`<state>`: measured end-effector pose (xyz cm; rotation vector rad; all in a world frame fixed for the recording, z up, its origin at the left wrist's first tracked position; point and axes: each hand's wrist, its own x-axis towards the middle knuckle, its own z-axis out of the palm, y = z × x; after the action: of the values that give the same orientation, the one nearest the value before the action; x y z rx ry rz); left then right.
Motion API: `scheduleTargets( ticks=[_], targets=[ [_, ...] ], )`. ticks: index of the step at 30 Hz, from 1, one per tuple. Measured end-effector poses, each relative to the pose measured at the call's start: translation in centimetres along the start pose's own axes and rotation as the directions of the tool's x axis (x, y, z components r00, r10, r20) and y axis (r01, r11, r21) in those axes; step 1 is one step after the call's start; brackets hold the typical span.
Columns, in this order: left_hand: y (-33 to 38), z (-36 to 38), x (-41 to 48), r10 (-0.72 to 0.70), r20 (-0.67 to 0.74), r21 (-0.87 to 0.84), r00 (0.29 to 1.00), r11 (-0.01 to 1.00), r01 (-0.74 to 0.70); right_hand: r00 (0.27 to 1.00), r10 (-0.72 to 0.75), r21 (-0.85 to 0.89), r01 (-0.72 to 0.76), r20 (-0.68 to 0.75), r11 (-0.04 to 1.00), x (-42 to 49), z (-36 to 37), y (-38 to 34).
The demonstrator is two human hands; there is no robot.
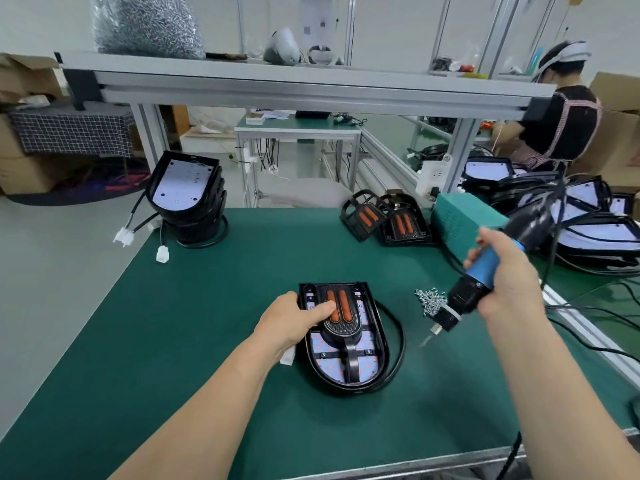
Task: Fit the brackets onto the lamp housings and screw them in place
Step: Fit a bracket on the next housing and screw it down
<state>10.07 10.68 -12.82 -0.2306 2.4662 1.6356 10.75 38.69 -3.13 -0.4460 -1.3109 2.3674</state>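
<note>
Far left on the green mat [194, 306] there's a stack of empty lamp housings [187, 199], tilted with their white insides facing the bench and their plugs hanging off the edge. Looks like the waiting pile, parked out of the work zone but within reach.

Near centre is the housing being worked on [346, 344], lying open side up so the screw spots are reachable. The bracket [341, 320], the black piece with two orange strips, sits inside it, stem pointing toward the near edge. The left hand [294, 320] is wrapped over the housing's left rim with the thumb pressed down on the bracket, so it's clamped on both. My guess is that's to stop the bracket sliding when a screw bites.

Just right of that is a little heap of screws [429, 299], loose on the mat, handy for the driver tip. The right hand [505, 271] is closed around the blue grip of the electric screwdriver [467, 292], held at a slant with the bit aimed down near the heap and not touching the lamp. Can't tell if a screw is on the bit, it's blurred.

Far right of centre, two more brackets [384, 220] lean by a teal box [464, 220], and more housings [588, 230] are stacked behind it.
</note>
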Motion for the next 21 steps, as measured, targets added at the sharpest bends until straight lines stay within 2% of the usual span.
scheduleTargets(
  ticks=[6, 17, 19, 21],
  targets=[
    [0.0, 0.0, 0.0, -0.009, -0.001, 0.000, 1.000, 1.000, 0.009, 0.978, 0.121, 0.036, -0.116, -0.173, 0.993, 2.4, -6.0, 1.2],
    [-0.5, 0.0, 0.5, -0.004, -0.019, -0.001, 1.000, 1.000, 0.004, 0.944, 0.220, 0.001, -0.227, -0.248, 0.974, 4.6, -8.1, 3.5],
    [-0.6, 0.0, 0.4, 0.004, -0.019, -0.003, 1.000, 1.000, -0.004, 0.942, 0.205, -0.045, -0.224, -0.267, 0.973, 5.0, -8.3, 3.9],
    [-0.7, 0.0, 0.4, 0.018, -0.031, 0.014, 0.999, 1.000, -0.018, 0.952, 0.124, -0.170, -0.176, -0.279, 0.970, 5.3, -8.5, 4.8]
  ],
)
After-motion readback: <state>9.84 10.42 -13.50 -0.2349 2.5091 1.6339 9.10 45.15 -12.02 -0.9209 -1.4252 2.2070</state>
